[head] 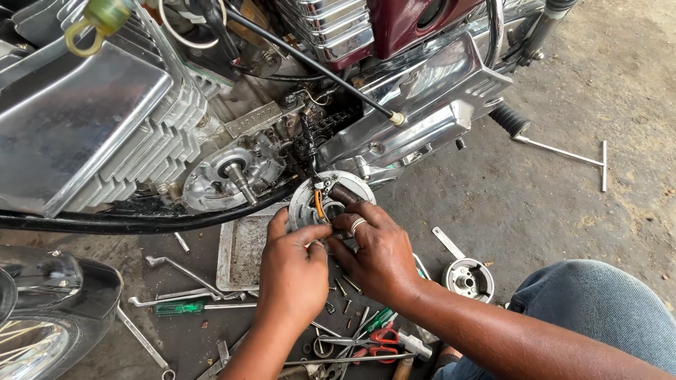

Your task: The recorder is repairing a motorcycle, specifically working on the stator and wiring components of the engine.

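Both my hands hold a round silver stator plate (308, 193) with copper-orange windings, just below a motorcycle engine. My left hand (292, 271) grips its lower left rim with thumb and fingers. My right hand (377, 257), a ring on one finger, grips the lower right side, fingertips on the coil at the plate's centre. Up and left of the plate, the engine's open crankcase (211, 184) shows a bare shaft (239, 179) sticking out. A chain (310, 141) runs just above the plate.
A metal tray (243, 253) lies on the floor under my hands. Spanners, a green-handled screwdriver (179, 307), red pliers (384, 338) and loose screws are scattered around. A round flywheel (468, 279) sits at right, a T-handle wrench (570, 155) farther right. My knee (598, 302) is lower right.
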